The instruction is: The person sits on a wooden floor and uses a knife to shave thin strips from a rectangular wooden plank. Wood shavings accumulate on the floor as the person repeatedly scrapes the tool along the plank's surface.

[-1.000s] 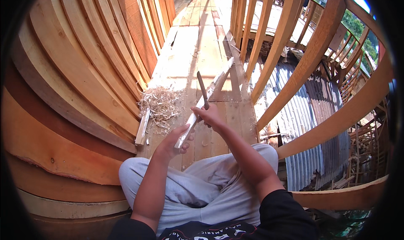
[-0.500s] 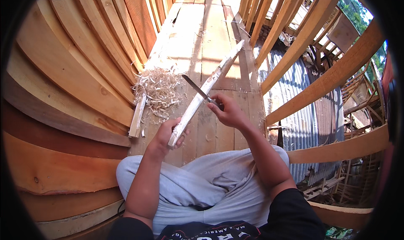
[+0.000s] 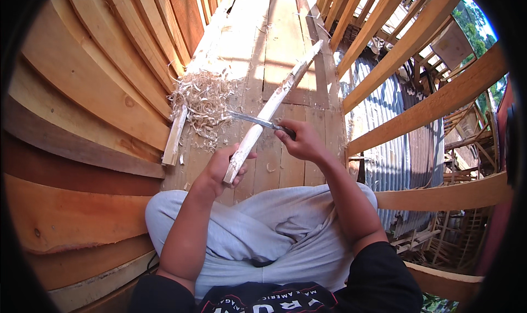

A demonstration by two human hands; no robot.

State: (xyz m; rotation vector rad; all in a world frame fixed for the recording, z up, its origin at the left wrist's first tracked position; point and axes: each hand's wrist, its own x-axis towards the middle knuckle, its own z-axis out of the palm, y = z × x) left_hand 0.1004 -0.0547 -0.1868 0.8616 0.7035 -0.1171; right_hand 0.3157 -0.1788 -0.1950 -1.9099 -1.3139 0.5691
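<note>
"Walkway of planks [image 3: 280,44]: how is it bordered?"

"Many smooth, orange-brown boards [image 3: 99,99] are stacked along the left. A row of squared timber slats [image 3: 439,103] is set along the right. Neither could be counted surely. Beyond the slats, ridged metal sheeting [image 3: 379,170] is seen, streaked grey and brown."

"Seated figure?"

"One person. Two legs are folded in soft grey trousers [image 3: 241,225]. Two bare forearms are extended forward from black sleeves, the right one angled inward."

"Main piece?"

"One long stick [image 3: 274,101], pale and whittled, marked with darker patches along its far half. It is held aslant ahead of the folded legs, its far end pointed toward the slats. Whether that end is rested on the planks cannot be told."

"Beside it?"

"One heap of shavings [image 3: 206,101], thin, curled, cream-coloured, is piled to the left."

"Tools?"

"One knife [image 3: 247,118], its narrow metal blade laid across the stick and pointed at the heap."

"Smaller wood?"

"One short strip [image 3: 174,137], straight-edged, is lodged between heap and boards."

"Hands?"

"Two. The stick's near end is clasped by the left hand [image 3: 218,165], fingers curled beneath. The knife's handle is gripped firmly by the right hand [image 3: 301,141], fingers wrapped round."
</note>
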